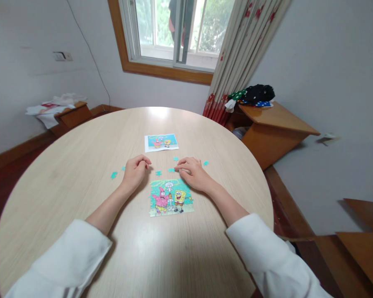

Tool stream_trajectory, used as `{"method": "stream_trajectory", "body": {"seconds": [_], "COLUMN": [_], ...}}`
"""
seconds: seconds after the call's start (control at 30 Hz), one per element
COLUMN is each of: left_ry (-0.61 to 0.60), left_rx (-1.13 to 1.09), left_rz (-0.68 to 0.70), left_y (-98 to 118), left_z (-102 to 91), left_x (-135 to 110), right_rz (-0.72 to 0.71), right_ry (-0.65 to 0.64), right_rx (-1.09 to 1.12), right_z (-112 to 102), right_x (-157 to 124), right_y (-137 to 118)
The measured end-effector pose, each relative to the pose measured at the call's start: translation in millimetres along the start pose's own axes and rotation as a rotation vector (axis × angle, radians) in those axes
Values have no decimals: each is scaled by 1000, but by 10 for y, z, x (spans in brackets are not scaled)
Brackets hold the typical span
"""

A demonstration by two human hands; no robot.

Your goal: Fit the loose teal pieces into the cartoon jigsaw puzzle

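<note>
A partly assembled cartoon jigsaw puzzle (170, 198) lies on the round wooden table (81, 165) in front of me. My left hand (134, 170) rests just left of its top edge, fingers curled in a loose fist, with nothing visible in it. My right hand (192, 171) lies at the puzzle's upper right corner, its fingers pressed together on a teal puzzle piece (172, 170). Loose teal pieces (113, 175) are scattered to the left, between the hands and to the right (206, 163). A reference picture (161, 142) of the puzzle lies farther back.
A wooden desk (275, 124) with dark clothes (256, 94) stands at the right by a flowered curtain (239, 58). A low cabinet (71, 116) with white cloth stands at the left wall. Behind the table is a window (174, 29).
</note>
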State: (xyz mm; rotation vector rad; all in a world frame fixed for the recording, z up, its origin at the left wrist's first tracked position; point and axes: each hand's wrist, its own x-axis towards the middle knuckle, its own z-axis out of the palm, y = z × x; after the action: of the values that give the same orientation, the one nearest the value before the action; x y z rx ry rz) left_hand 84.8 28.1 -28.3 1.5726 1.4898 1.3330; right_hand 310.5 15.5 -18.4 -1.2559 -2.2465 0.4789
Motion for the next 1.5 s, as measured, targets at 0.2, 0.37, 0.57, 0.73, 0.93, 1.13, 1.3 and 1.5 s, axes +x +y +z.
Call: {"method": "stream_trajectory", "body": {"seconds": [0.2, 0.37, 0.57, 0.73, 0.93, 1.13, 1.3, 1.5], "left_ry": [-100, -348, -496, -363, -178, -159, -152, -106], "left_rx": [112, 278, 482, 632, 756, 739, 711, 751], "left_rz": [131, 301, 339, 306, 231, 208, 255, 282], "left_y": [14, 54, 125, 55, -30, -59, -109, -122], "left_z": [9, 30, 47, -1, -145, -180, -168, -173], "left_x": [-42, -115, -150, -100, -20, 17, 16, 15], "right_rz": [-53, -57, -47, -25, 105, 195, 241, 340], "right_ry": [-32, -92, -62, 5, 91, 153, 196, 270], "right_rx": [-116, -233, -236, -191, -154, -167, -167, -171], "right_z": [39, 68, 66, 24, -70, -77, -104, -248], "right_x": [-14, -3, 5, -12, -20, -7, 7, -13], "right_y": [-42, -90, -52, 33, 188, 301, 338, 437]}}
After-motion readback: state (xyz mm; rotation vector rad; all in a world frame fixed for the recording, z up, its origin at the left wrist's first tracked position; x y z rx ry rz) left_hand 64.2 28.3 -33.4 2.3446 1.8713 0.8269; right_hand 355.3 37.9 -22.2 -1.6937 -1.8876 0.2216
